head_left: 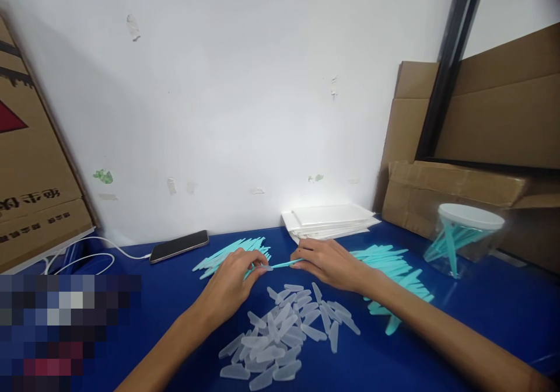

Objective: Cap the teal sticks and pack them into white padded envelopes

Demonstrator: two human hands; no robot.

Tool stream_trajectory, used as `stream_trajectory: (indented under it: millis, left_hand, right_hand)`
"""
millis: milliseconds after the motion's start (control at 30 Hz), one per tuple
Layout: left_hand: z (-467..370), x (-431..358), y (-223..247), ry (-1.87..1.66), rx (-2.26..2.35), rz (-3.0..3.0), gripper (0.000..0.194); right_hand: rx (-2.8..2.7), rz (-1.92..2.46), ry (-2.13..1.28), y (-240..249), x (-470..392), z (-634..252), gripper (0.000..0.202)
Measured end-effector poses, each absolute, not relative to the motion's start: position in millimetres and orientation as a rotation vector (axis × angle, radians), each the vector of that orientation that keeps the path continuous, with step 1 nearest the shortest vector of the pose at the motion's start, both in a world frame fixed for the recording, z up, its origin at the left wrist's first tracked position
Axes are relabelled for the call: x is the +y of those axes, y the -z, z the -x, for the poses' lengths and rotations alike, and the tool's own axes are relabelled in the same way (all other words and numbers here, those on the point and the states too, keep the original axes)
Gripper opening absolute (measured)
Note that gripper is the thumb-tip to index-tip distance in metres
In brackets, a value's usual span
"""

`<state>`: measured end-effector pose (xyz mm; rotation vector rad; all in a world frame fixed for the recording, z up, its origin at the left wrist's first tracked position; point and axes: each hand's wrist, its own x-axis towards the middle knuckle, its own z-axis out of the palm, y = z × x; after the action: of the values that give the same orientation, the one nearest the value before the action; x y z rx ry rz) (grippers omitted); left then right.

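Observation:
Between my hands stretches one slim turquoise eyebrow razor, lying nearly level above the blue table. My right hand pinches its right end. At its left end, my left hand grips a small translucent blade cap; how far the cap covers the razor is hidden by the fingers. Just in front of both hands is a loose heap of translucent caps. Turquoise razors lie behind my left hand, and another spread of razors is partly covered by my right forearm.
A phone with a white cable lies at the back left. White flat packs are stacked against the wall. On the right stands a clear tub with a white lid, holding turquoise razors. Cardboard boxes flank the blue table.

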<state>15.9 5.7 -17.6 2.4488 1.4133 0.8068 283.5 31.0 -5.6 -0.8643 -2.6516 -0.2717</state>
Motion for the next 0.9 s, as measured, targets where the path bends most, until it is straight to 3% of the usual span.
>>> stream_trajectory:
  millis: [900]
  left_hand:
    - [-28, -4, 17, -0.908, 1.184, -2.499, 0.03]
  right_hand:
    - [-2.649, 0.866, 0.17, 7, 20, -273, 0.036]
